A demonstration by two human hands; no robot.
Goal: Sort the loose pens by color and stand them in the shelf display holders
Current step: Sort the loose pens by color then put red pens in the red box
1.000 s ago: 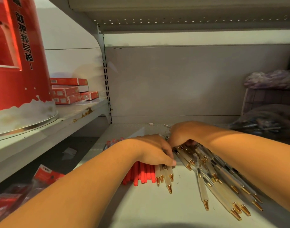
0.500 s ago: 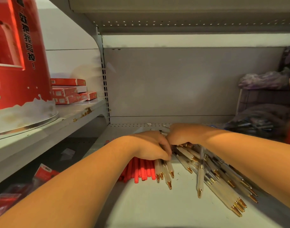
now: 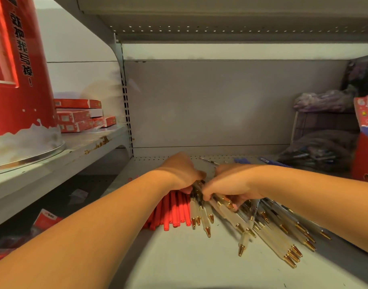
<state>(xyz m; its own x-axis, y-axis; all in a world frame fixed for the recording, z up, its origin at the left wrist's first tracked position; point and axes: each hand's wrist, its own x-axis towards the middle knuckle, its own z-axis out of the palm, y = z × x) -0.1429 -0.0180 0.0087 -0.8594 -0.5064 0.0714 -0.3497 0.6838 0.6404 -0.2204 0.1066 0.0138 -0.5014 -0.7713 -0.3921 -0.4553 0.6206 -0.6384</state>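
Note:
Loose pens lie on the grey shelf [image 3: 199, 265]. A bundle of red pens [image 3: 174, 211] fans out from under my left hand [image 3: 183, 174], which presses down on their far ends together with a few clear gold-tipped pens [image 3: 202, 213]. My right hand [image 3: 231, 184] is closed on one clear pen at the left edge of a larger pile of clear gold-tipped pens [image 3: 277, 232]. Both hands touch in the middle of the shelf. A few blue pens [image 3: 268, 161] lie behind my right wrist. No display holder is in view.
A dark plastic bag of pens [image 3: 316, 155] and a red cartoon box [image 3: 366, 138] stand at the right. To the left, a higher shelf carries a big red bucket [image 3: 18, 76] and stacked red boxes [image 3: 81, 115]. Red packets [image 3: 47, 220] lie below.
Both hands slid a little further back on the shelf. My right hand turned and closed on a clear pen beside the left hand. The clear pile shifted slightly.

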